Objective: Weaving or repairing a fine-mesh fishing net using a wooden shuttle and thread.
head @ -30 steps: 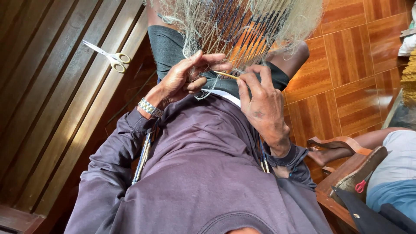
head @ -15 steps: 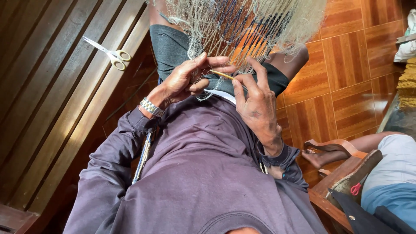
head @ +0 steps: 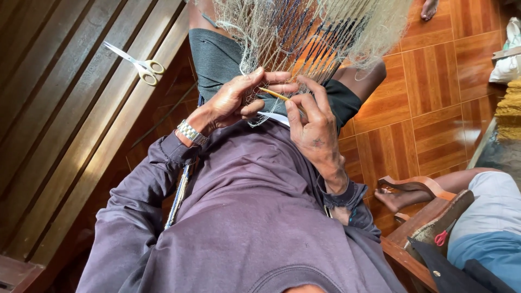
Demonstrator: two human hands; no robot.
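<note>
Left hand point(head: 233, 103): wrist bent, fingers pinched closed on the pale net point(head: 304, 32). Right hand point(head: 315, 130): raised, fingers curled around a thin yellow needle point(head: 274, 95).

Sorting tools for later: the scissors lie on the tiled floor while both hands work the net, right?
Not quite. The scissors lie on the wooden slats, not the tiled floor, as the head view shows. Both the left hand and right hand do work the net.

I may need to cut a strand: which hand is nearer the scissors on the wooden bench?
Left. The left hand works the pale fishing net closest to the yellow-handled scissors; the right hand sits farther away.
</note>
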